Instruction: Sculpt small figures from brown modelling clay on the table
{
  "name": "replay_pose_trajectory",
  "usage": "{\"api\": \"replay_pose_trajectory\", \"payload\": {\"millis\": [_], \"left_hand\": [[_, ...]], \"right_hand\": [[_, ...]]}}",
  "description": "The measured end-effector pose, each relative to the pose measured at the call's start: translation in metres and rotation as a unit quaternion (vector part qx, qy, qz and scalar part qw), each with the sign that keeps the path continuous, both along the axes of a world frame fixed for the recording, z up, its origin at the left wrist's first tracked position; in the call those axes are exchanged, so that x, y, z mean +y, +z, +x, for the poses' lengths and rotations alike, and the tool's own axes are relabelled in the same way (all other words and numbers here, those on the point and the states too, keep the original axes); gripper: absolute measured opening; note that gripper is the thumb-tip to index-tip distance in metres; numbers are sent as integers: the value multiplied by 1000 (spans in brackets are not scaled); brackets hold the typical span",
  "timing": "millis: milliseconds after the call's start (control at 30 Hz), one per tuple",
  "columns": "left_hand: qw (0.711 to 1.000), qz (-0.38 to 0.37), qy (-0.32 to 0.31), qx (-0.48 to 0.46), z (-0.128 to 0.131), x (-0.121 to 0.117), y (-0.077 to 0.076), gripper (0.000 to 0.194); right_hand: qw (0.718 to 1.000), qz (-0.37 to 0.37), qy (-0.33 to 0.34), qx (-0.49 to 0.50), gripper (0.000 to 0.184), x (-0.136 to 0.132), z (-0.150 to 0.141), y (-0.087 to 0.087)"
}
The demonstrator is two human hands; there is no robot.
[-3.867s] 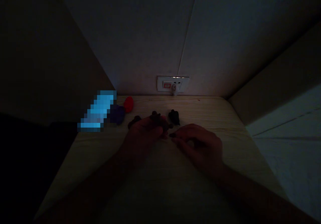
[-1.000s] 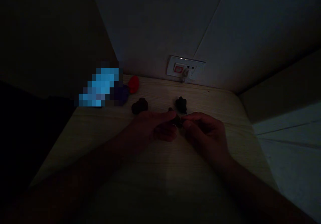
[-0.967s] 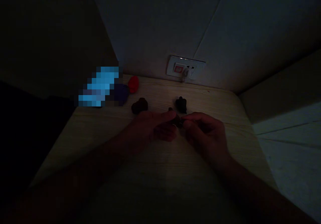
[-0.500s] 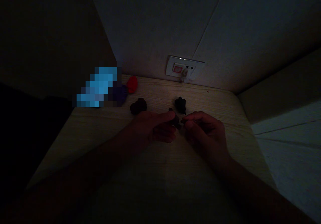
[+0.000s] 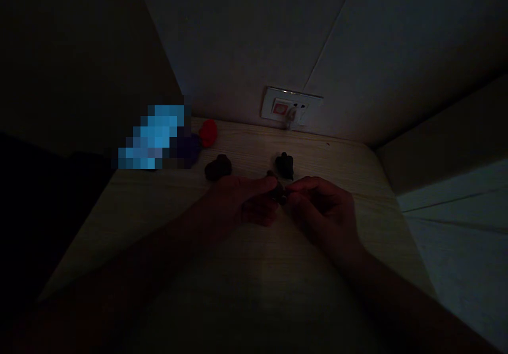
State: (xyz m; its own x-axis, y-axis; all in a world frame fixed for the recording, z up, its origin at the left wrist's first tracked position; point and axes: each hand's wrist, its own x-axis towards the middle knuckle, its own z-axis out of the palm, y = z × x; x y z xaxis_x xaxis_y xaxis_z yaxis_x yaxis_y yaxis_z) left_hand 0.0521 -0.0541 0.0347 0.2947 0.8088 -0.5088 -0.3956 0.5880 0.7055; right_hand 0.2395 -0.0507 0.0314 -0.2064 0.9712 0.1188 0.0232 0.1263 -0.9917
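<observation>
Between the thumb and fingers of my left hand [image 5: 254, 198] is a small dark figure [image 5: 278, 191] with short knobs sticking out, like modelling clay. Its details are lost in the dim light. My right hand [image 5: 323, 203] is closed in a pinch at the figure's right side. A tiny dark piece seems to be at those fingertips, touching the figure, though I cannot make it out clearly. Just beyond the hands lies a black lump [image 5: 284, 165] on the wooden tabletop [image 5: 254, 269]. A dark brown lump [image 5: 218, 168] rests behind my left hand.
At the back left are a red lump [image 5: 208, 133] and a dark blue lump [image 5: 189, 150], beside a bright pixelated screen [image 5: 159, 132]. A wall socket [image 5: 291, 106] with a plug sits above the table's back edge. Walls border the back, and a panel [image 5: 448, 142] stands at the right.
My right fingertips have moved slightly left, from just beside the dark figure to touching it. My left hand keeps its hold, and the lumps on the table stay put.
</observation>
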Motion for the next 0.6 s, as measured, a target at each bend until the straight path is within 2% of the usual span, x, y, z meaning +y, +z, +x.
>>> {"api": "replay_pose_trajectory", "payload": {"millis": [300, 600], "left_hand": [[999, 30, -21, -7, 1, -1, -3, 24], [993, 90, -23, 70, 3, -2, -2, 16]], "right_hand": [[1000, 2, -8, -8, 4, 0, 0, 0], [998, 39, 9, -41, 1, -2, 0, 5]]}}
